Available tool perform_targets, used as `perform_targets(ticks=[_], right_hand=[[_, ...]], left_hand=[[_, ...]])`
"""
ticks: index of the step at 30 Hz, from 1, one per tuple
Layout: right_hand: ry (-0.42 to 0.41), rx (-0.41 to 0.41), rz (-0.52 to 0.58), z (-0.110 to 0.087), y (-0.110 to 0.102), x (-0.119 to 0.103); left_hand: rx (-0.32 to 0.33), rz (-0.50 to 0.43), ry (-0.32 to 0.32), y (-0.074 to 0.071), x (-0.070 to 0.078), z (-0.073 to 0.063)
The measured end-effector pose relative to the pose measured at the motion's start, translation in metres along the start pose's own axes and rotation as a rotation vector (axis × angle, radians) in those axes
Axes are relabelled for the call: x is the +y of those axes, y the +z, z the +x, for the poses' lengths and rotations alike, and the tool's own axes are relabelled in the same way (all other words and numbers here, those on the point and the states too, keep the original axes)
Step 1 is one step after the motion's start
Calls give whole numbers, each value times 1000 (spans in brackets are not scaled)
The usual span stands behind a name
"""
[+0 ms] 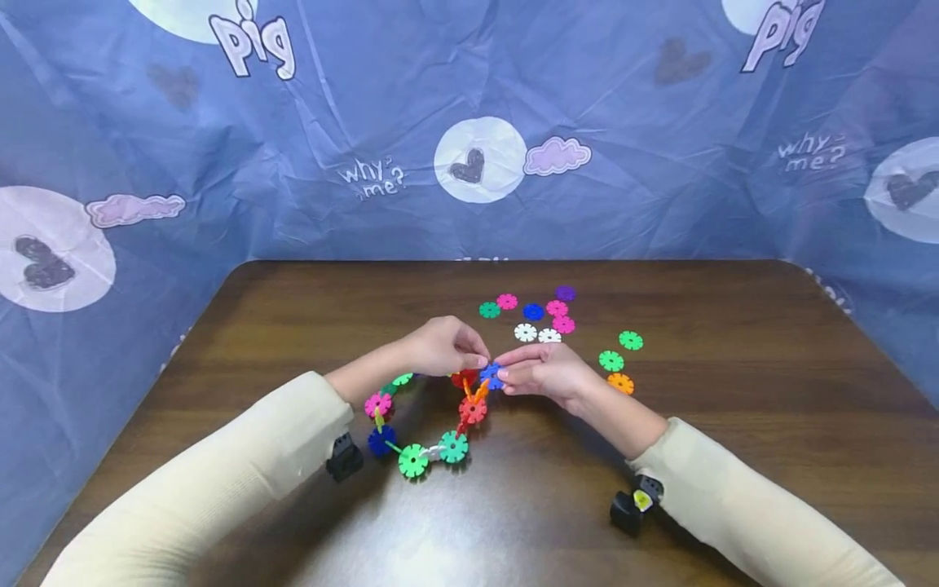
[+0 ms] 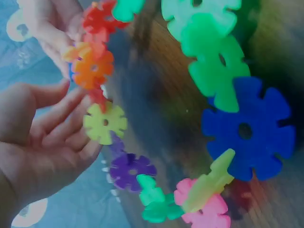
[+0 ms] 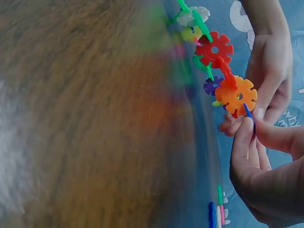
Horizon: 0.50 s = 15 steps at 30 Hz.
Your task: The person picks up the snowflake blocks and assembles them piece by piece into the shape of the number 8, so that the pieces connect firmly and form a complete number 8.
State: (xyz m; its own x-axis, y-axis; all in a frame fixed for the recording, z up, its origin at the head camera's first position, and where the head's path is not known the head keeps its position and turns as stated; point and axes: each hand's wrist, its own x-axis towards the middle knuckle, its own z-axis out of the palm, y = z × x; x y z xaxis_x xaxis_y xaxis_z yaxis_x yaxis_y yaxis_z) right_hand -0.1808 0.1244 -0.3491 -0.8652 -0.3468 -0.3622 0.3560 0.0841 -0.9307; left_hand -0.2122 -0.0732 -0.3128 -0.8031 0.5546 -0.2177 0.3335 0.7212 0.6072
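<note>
Pinched between the thumb and fingertips of my right hand (image 1: 550,375) is a blue notched disc (image 1: 491,376), its edge at an orange disc (image 3: 240,96) of a linked chain. My left hand (image 1: 443,346) is just left of the blue disc, thumb and fingertips close to it, fingers loosely bent beside the chain in the left wrist view. The chain loops over the table in many colours, with a red disc (image 3: 214,50), a yellow disc (image 2: 105,122), a purple disc (image 2: 133,172), a dark blue disc (image 1: 381,441) and a green disc (image 1: 413,461).
Loose discs lie beyond the hands on the brown table (image 1: 697,310): white discs (image 1: 525,332), pink discs (image 1: 557,308) and a purple disc (image 1: 565,293) among them. Right of these are green discs (image 1: 611,360) and an orange loose disc (image 1: 620,384). A blue printed cloth (image 1: 623,196) hangs behind.
</note>
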Motion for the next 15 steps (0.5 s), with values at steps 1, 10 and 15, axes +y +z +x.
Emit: perform_targets(ticks=[1,10,15], right_hand=[[4,5,0,0,-1,1],[12,-4,-29,3,0,1],[31,-19,-14,5,4,2]], left_hand=[[-47,-10,-8,1,-1,4],[-146,-138,-50,0,-8,10],[-157,-158,-93,-2,-10,6]])
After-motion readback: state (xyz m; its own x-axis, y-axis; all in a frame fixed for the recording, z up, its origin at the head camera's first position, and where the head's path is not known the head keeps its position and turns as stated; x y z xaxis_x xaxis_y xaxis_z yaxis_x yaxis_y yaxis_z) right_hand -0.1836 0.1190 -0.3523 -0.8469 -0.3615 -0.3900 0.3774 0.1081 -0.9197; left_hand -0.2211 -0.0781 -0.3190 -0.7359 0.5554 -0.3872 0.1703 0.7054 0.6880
